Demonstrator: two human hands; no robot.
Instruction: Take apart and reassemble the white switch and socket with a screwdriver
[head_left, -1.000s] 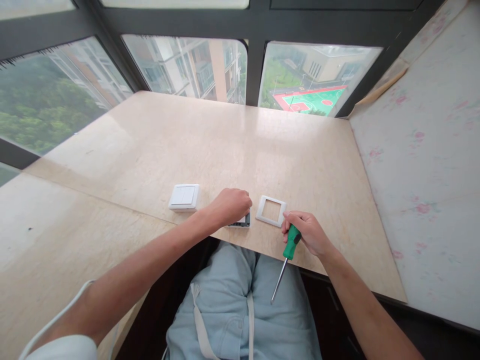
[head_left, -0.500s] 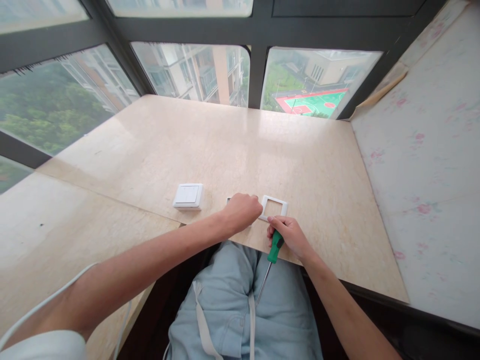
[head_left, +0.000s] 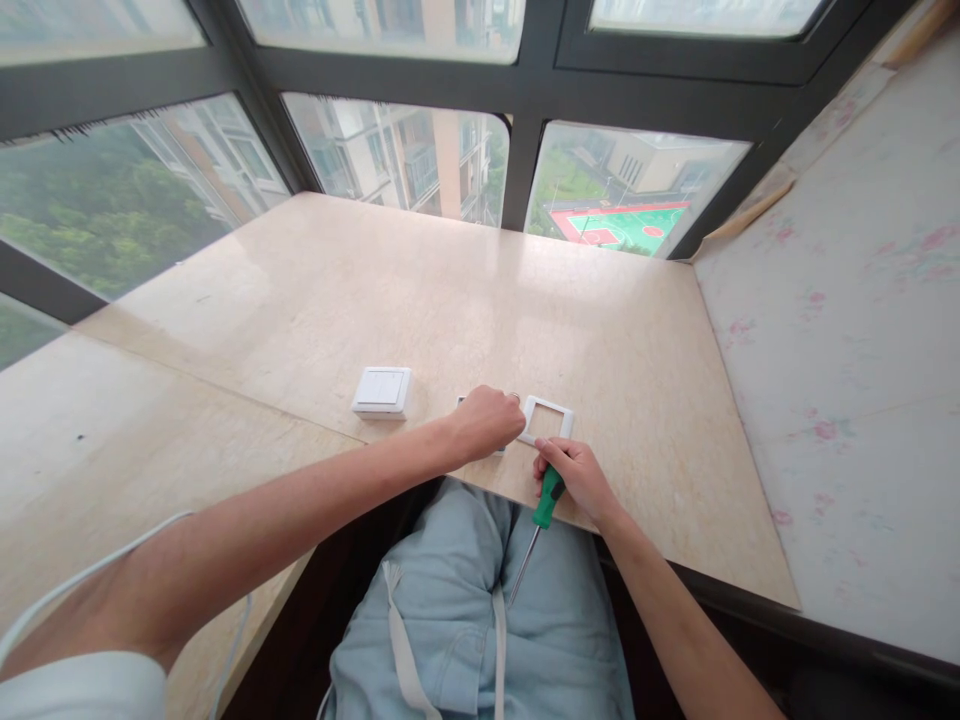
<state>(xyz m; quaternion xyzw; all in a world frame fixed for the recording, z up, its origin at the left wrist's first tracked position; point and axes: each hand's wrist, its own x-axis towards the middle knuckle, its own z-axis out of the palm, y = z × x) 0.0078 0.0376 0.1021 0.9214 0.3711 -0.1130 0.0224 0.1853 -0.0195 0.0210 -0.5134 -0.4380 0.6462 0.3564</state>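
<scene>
My right hand (head_left: 574,470) is wrapped round the green handle of a screwdriver (head_left: 550,497). Its metal shaft slants down over my lap, tip away from the sill. My left hand (head_left: 489,422) is curled over a mostly covered piece (head_left: 460,400); only slivers of it show beside and under the hand. Whatever those fingers grip is hidden. A square white frame (head_left: 565,424) with an open middle lies right beside the left knuckles, and the right thumb is at its lower edge. To the left rests a boxed white wall switch (head_left: 381,392).
The pale stone-look sill (head_left: 420,290) runs back to dark-framed windows (head_left: 517,175). Flower-patterned wallpaper (head_left: 847,400) rises on the right. A thin white cable (head_left: 97,563) passes by my left arm. My legs (head_left: 480,590) are under the sill's front edge.
The camera view has shifted slightly. Both hands keep nearly the same places and holds, with the screwdriver still pointing down towards my lap.
</scene>
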